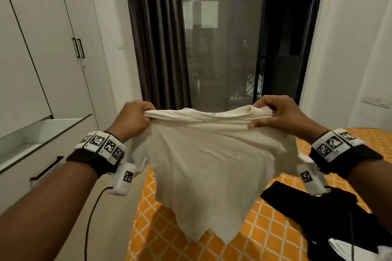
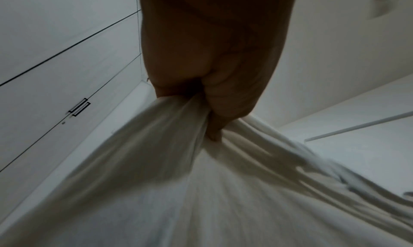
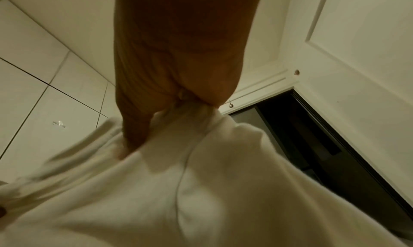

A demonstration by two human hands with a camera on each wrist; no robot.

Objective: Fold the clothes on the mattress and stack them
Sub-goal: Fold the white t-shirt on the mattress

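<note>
- Left hand (image 1: pixel 135 117), arm outstretched, bunches one shoulder of a cream T-shirt (image 1: pixel 212 165) in curled fingers.
- Right hand (image 1: pixel 282 114) pinches the other shoulder, index finger lying along the cloth.
- The shirt hangs spread in the air above the orange-patterned mattress (image 1: pixel 267 224), beside a black garment (image 1: pixel 318 207).

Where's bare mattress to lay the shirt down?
Bare orange mattress lies under the hanging shirt, from its left edge across to the black garment. That right side is crowded. Left hand and right hand both grip the shirt.
</note>
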